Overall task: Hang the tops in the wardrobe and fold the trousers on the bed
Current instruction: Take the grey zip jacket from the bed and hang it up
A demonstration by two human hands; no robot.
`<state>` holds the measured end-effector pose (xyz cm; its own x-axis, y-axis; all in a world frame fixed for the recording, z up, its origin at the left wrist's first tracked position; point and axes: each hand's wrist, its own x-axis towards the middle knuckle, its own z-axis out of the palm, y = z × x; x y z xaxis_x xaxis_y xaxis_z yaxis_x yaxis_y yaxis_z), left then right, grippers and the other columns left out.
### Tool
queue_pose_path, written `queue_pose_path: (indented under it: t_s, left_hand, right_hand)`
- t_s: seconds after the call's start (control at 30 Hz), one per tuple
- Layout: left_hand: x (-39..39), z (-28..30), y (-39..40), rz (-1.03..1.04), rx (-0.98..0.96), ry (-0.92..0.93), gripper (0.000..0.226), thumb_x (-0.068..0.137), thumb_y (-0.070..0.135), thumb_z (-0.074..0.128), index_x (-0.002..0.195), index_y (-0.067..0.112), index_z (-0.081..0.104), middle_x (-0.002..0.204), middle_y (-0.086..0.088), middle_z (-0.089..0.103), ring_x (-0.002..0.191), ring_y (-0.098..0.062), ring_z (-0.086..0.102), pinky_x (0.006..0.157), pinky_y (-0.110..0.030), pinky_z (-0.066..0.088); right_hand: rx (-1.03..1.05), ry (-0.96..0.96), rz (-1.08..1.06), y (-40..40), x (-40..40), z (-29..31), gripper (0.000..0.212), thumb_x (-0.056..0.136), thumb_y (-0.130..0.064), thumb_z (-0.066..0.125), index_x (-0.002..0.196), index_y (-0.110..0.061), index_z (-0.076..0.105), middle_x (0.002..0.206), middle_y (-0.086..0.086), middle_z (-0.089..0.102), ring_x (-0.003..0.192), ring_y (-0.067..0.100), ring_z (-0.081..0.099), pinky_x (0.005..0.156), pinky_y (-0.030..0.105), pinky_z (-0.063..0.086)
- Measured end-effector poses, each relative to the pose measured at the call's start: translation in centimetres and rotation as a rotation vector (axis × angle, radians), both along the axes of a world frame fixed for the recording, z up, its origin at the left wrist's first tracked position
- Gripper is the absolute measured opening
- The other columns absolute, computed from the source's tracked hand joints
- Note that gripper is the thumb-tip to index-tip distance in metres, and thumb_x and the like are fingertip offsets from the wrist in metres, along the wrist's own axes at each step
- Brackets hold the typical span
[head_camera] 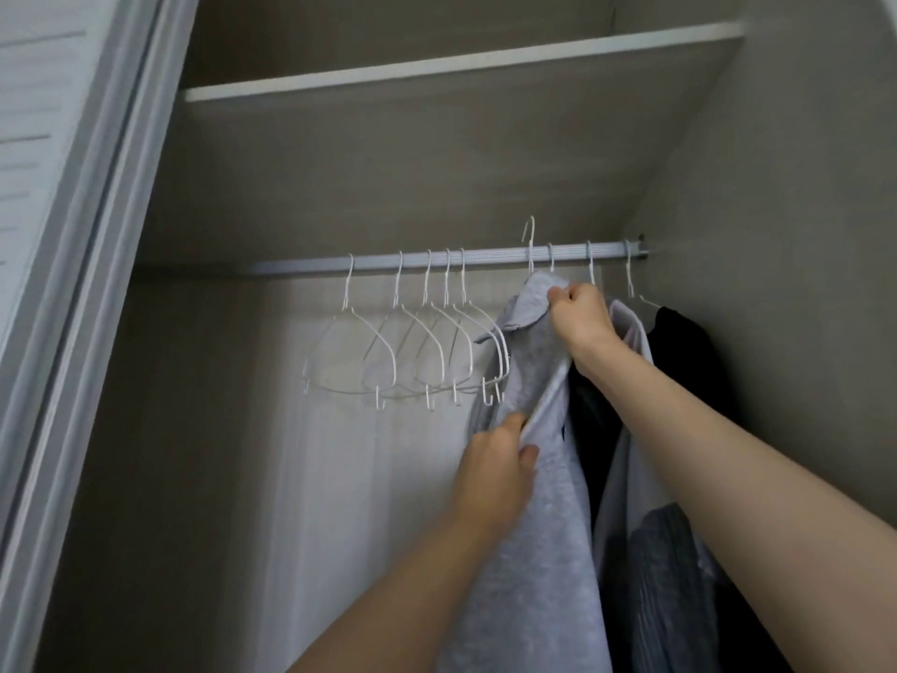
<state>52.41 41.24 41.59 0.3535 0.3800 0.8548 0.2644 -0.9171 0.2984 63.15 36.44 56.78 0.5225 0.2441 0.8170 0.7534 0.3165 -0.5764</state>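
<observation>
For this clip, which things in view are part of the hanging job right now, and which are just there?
In the job:
grey top, held by the right hand at its collar and the left hand lower down
its hanger hook, raised above the rail

Just there:
empty white hangers
white top and black garment, already hung
shelf

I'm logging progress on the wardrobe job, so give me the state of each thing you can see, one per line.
Grey top: on a hanger, hook raised above the rail, not yet hung.
Right hand: pinches the top's collar.
Left hand: grips the top's edge lower down.
Rail: carries hangers along its length.
Empty hangers: five, hooked on the rail, bunched left of the top.
White top: hung.
Black top: hung at far right.
Wardrobe door: open.
</observation>
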Motion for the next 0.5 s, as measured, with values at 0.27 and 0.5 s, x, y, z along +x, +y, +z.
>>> queue_pose_path:
  t_s: [0.27, 0.5]
  left_hand:
    - [-0.7, -2.3, 4.2, 0.075, -0.039, -0.002, 0.022, 0.096, 0.035, 0.054, 0.102, 0.014, 0.058, 0.095, -0.015, 0.068, 0.09, -0.035, 0.063, 0.08, -0.044, 0.052]
    - [-2.3, -5.8, 3.6, 0.056, 0.001, 0.015, 0.036, 0.095, 0.047, 0.053, 0.116, 0.018, 0.054, 0.095, -0.013, 0.07, 0.087, -0.031, 0.066, 0.075, -0.04, 0.053]
  right_hand:
    - [-0.151, -0.001, -0.009, 3.0, 0.0, -0.7, 0.033, 0.099, -0.02, 0.041, 0.067, -0.015, 0.037, 0.082, 0.01, 0.046, 0.084, 0.021, 0.046, 0.067, 0.024, 0.03]
    - [-0.2, -0.083, -0.056, 2.5, -1.5, -3.5, 0.033, 0.099, -0.02, 0.042, 0.106, 0.008, 0.057, 0.111, 0.024, 0.059, 0.107, 0.033, 0.056, 0.07, 0.021, 0.029]
